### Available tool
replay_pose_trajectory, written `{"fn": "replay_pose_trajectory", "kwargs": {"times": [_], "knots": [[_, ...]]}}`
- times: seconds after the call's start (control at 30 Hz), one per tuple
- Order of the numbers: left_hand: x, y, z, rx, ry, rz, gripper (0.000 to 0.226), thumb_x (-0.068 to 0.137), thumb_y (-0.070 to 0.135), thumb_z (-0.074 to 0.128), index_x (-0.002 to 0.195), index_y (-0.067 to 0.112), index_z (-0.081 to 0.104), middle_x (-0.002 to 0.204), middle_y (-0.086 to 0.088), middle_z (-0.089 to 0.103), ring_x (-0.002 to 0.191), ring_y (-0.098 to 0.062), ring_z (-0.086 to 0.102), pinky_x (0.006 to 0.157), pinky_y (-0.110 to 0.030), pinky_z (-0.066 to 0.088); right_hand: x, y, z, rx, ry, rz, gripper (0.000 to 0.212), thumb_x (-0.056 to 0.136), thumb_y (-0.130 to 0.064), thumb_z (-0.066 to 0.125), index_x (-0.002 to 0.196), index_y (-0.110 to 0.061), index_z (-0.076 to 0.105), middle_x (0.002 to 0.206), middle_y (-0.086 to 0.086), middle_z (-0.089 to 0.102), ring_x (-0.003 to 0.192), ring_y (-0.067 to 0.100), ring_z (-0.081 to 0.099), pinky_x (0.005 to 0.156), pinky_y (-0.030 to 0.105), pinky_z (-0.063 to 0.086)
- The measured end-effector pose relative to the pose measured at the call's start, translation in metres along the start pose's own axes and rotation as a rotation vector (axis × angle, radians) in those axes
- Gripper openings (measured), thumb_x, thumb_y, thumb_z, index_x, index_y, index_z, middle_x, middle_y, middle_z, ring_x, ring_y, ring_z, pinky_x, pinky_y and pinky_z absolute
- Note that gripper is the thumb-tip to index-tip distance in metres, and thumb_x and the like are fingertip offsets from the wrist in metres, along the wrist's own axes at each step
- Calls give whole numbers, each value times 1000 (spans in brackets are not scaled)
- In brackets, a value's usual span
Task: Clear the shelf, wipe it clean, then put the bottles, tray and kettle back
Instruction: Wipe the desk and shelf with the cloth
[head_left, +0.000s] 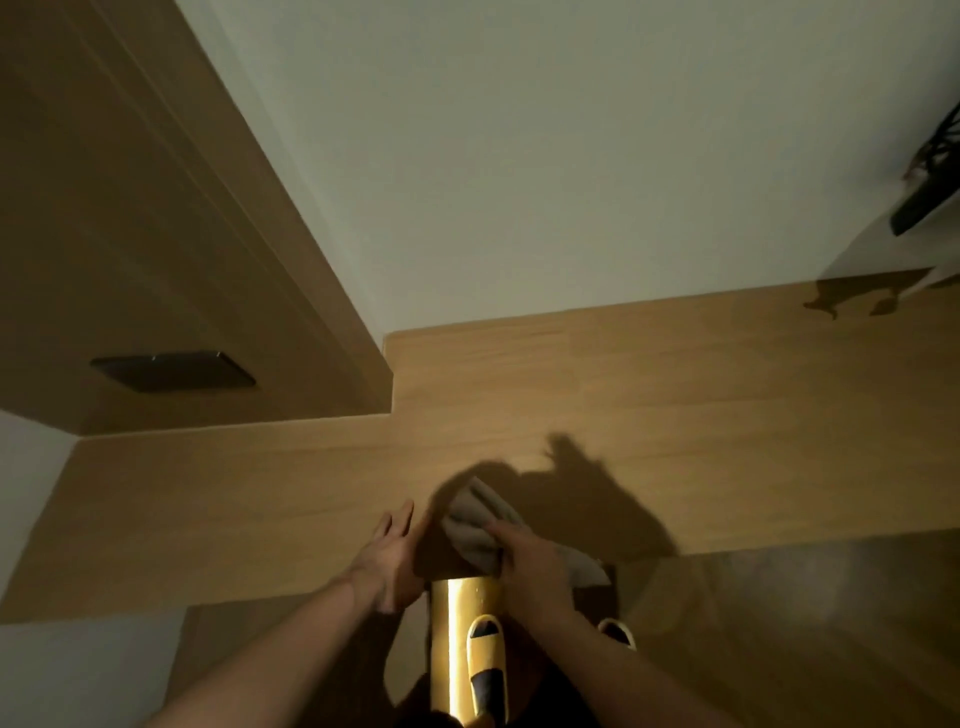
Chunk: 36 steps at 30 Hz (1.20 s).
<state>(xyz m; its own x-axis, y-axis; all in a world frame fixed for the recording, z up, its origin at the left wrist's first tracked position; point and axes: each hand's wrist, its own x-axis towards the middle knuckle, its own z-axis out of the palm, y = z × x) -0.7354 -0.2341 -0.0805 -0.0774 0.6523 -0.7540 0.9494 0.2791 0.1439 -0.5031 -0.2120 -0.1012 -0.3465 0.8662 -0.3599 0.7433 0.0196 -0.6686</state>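
The wooden shelf (623, 415) runs across the view with nothing standing on its visible top. My right hand (530, 566) grips a grey cloth (475, 525) at the shelf's front edge, part of the cloth hanging off the edge to the right. My left hand (389, 556) lies flat with straight fingers on the shelf just left of the cloth. No bottles, tray or kettle show in this view.
A tall wooden panel (156, 234) with a dark switch plate (174, 370) rises at the left. A white wall (571, 156) backs the shelf. A dark object (930, 171) hangs at the far right. Yellow slippers (485, 660) stand on the floor below.
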Motion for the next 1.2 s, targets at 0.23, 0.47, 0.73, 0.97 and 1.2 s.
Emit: {"fn": "replay_pose_trajectory", "kwargs": {"times": [0.23, 0.47, 0.73, 0.97, 1.2], "knots": [[5, -8, -10, 2, 0, 15, 105, 90, 47, 65, 164, 30, -7, 170, -10, -20, 155, -48, -9, 126, -49, 17, -7, 44, -92, 159, 320, 34, 50, 99, -8, 48, 138, -36, 61, 149, -9, 54, 137, 11, 50, 115, 36, 43], [11, -6, 4, 34, 44, 13, 108, 88, 47, 66, 163, 34, -11, 167, -7, -29, 153, -43, -21, 127, -56, 0, 0, 124, -150, -120, 222, 448, 48, 109, -31, 41, 156, -23, 41, 169, 9, 21, 155, 34, 18, 126, 50, 19], [15, -11, -14, -140, -45, 10, 101, 86, 38, 70, 165, 34, 6, 171, 1, -19, 156, -40, -13, 127, -54, 11, 25, 0, -19, -113, 85, 467, 51, 105, -31, 40, 155, -41, 34, 172, 4, 2, 156, 36, -2, 124, 58, 13], [7, -20, -13, -446, 322, 25, 103, 70, 79, 58, 153, 22, 41, 158, -2, 41, 147, -25, 40, 119, -42, 36, 35, -77, -9, 211, -166, 94, 62, 92, -24, 59, 152, -28, 47, 170, -1, 10, 154, 23, 23, 119, 32, 35], [-5, 53, 7, -38, 313, 297, 102, 86, 63, 62, 163, 39, -1, 172, 2, -10, 157, -29, -14, 128, -53, 1, -15, 14, -61, 2, 16, 172, 62, 96, -32, 58, 154, -43, 37, 170, -10, 8, 158, 22, 8, 125, 45, 25]]}}
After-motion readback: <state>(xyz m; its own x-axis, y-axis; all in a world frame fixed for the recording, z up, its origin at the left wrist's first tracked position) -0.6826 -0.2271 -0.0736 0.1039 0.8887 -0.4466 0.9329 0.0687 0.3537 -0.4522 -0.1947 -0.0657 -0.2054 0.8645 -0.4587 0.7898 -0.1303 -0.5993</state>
